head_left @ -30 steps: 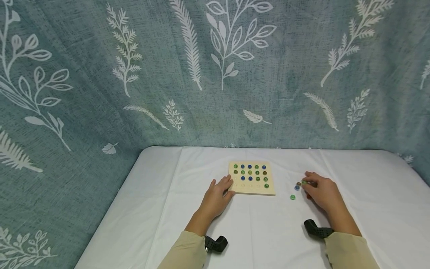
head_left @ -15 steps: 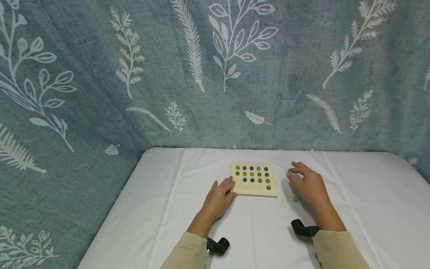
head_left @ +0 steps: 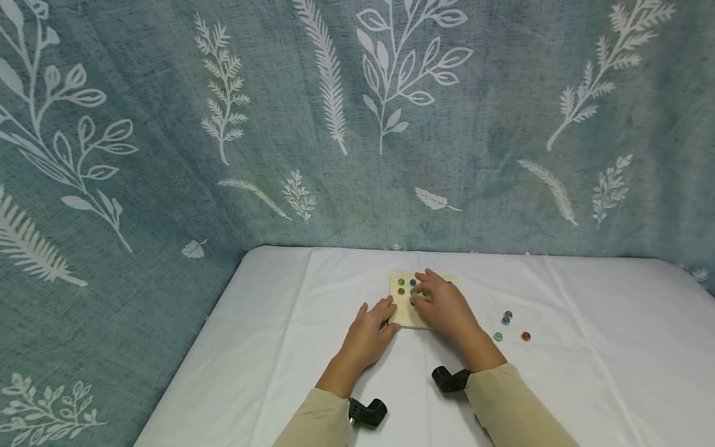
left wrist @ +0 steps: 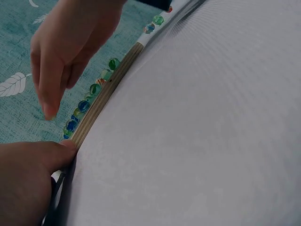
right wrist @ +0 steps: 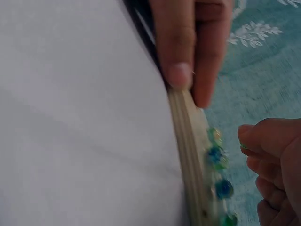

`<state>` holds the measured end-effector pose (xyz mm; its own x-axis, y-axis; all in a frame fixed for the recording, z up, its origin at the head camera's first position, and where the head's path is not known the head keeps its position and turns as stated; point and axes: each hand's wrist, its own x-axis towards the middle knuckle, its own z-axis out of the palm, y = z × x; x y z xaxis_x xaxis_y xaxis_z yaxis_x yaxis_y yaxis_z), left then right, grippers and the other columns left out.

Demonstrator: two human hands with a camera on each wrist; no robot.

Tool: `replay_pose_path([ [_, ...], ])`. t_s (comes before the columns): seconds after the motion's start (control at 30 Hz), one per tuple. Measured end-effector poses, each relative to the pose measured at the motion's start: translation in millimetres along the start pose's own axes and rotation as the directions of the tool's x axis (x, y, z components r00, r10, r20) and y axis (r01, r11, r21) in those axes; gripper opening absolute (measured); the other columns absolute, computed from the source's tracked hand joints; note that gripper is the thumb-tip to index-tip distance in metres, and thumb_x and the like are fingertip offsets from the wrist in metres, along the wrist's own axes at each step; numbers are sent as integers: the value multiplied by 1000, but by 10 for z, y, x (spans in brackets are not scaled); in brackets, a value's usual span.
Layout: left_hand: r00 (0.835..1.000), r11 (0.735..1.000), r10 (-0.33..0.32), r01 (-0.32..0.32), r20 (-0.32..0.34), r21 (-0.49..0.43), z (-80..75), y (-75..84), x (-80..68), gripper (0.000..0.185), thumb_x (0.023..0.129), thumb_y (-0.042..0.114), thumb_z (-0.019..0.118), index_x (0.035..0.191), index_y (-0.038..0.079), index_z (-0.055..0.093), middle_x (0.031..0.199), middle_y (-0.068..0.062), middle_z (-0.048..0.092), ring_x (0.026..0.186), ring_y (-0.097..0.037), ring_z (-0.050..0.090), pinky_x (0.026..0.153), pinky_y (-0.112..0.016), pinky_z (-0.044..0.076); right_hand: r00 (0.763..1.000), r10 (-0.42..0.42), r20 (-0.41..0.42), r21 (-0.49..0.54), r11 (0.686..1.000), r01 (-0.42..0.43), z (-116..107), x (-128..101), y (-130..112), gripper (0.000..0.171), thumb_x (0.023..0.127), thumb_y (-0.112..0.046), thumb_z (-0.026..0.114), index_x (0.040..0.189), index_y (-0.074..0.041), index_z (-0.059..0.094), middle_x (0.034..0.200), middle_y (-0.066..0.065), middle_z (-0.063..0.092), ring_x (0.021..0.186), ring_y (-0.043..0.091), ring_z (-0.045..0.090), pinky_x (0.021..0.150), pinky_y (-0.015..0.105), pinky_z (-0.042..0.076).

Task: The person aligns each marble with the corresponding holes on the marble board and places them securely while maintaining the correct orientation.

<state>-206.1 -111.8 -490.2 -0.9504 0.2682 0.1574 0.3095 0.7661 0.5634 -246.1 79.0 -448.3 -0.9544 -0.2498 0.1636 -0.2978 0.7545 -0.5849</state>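
Note:
A pale wooden board (head_left: 411, 320) with rows of round hollows lies flat, glass marbles sitting in several of them. My left hand (head_left: 364, 338) holds its near left corner, thumb (left wrist: 63, 153) against the front edge and fingers along the left side. Over the board is my right hand (head_left: 445, 305), which covers much of its right part in the head view. Between its thumb and forefinger it pinches a green marble (right wrist: 243, 146), mostly hidden by the fingertips. In the right wrist view that marble is apart from the board, above the row of seated blue and green marbles (right wrist: 224, 189).
Right of the board, loose marbles lie on the white cloth: a brown one (head_left: 508, 314), a blue one (head_left: 505, 321), a green one (head_left: 498, 336) and a red one (head_left: 526, 336). A patterned teal curtain (head_left: 335, 205) hangs behind the table. Black wrist mounts (head_left: 368, 412) stick out by both sleeves.
My right hand picked up a green marble from the loose group and carried it left, over the board. The left hand stays at the board's corner. The head view has shifted slightly.

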Motion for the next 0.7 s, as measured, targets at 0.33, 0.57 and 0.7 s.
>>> replay_pose_path([
  [0.33, 999, 999, 51, -51, 2, 21, -24, -9, -2, 51, 98, 32, 61, 142, 10, 53, 154, 2, 42, 142, -16, 41, 124, -45, 21, 996, -22, 91, -77, 997, 29, 201, 75, -107, 26, 92, -18, 70, 114, -5, 73, 150, 11, 48, 148, 33, 28, 113, 58, 37],
  [0.57, 999, 998, 55, -55, -1, 35, -18, -11, 4, 51, 98, 32, 60, 143, 10, 52, 155, 1, 42, 142, -15, 41, 124, -45, 22, 996, -21, 87, -87, 996, 28, 235, 86, -115, 27, 91, -18, 71, 114, -5, 73, 149, 12, 48, 148, 33, 29, 113, 56, 39],
  [0.7, 999, 998, 50, -50, 3, 31, -13, -16, 2, 51, 98, 33, 60, 143, 10, 52, 155, 1, 42, 142, -16, 41, 124, -45, 21, 996, -14, 92, -86, 996, 22, 238, 90, -112, 27, 91, -18, 71, 115, -4, 72, 150, 12, 48, 148, 33, 28, 113, 56, 38],
])
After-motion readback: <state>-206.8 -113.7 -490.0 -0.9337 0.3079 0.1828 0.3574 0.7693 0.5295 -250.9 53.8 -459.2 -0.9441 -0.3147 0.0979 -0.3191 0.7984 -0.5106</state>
